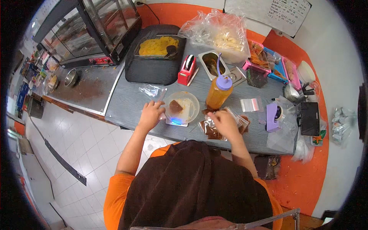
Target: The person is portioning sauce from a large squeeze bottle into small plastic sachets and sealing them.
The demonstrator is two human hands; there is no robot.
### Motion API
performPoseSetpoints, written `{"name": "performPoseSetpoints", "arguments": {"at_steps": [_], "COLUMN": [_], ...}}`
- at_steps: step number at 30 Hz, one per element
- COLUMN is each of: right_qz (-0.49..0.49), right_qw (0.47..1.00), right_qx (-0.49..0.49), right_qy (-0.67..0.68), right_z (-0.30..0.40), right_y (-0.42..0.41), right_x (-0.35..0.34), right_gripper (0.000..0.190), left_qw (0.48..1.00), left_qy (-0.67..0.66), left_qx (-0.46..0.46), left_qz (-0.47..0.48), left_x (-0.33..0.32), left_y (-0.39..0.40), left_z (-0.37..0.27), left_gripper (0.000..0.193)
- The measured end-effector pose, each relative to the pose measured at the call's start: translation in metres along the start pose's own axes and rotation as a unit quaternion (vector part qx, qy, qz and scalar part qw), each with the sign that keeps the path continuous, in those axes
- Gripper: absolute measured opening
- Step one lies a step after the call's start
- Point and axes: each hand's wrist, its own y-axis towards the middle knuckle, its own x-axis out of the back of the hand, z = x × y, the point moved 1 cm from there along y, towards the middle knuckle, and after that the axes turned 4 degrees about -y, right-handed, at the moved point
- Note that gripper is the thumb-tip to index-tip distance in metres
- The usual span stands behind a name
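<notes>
My left hand [152,115] rests by the left rim of a round clear plastic bowl [193,107], over a small clear bag; whether it grips the bag is unclear. In the bowl lies a small packet of brown contents [175,107]. The bowl stands on a small scale [176,123] with a blue-lit display. My right hand [225,122] is over a pile of small clear packets with brown contents [211,133], fingers bent; its grip is hidden. Behind it stands a squeeze bottle of orange-brown liquid [218,95] with a purple cap.
Behind are a red tape dispenser [187,70], a black tray [152,70] with a container of yellow food, a metal food pan [214,63] and a large plastic bag [227,37]. At right are empty zip bags [250,105], a purple tape dispenser [271,116] and a black device [310,118].
</notes>
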Motion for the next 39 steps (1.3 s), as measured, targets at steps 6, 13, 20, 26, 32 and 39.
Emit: {"name": "performPoseSetpoints", "arguments": {"at_steps": [6,13,20,26,32,39], "right_qz": [0.003,0.116,0.041,0.026,0.049,0.006], "right_qw": [0.969,0.952,0.912,0.855,0.871,0.913], "right_qx": [0.192,0.145,0.138,0.070,0.083,0.161], "right_qy": [0.154,0.243,0.383,0.513,0.482,0.375], "right_z": [0.047,0.067,0.074,0.079,0.075,0.090], "right_y": [0.007,0.014,0.007,0.000,-0.002,0.004], "right_x": [-0.030,-0.034,-0.015,-0.003,0.002,0.011], "right_gripper": [0.045,0.027,0.016,0.019,0.018,0.011], "left_qw": [0.992,0.952,0.863,0.751,0.760,0.865], "left_qy": [-0.120,-0.292,-0.488,-0.633,-0.619,-0.462], "left_qx": [-0.008,0.023,0.059,0.137,0.112,-0.022], "left_qz": [-0.050,-0.093,-0.114,-0.129,-0.164,-0.197], "left_x": [0.050,0.092,0.080,0.071,0.076,0.086], "left_y": [0.017,0.014,0.008,0.008,0.010,0.015], "left_z": [-0.030,-0.065,-0.077,-0.081,-0.082,-0.088], "left_gripper": [0.024,0.032,0.029,0.013,0.010,0.009]}}
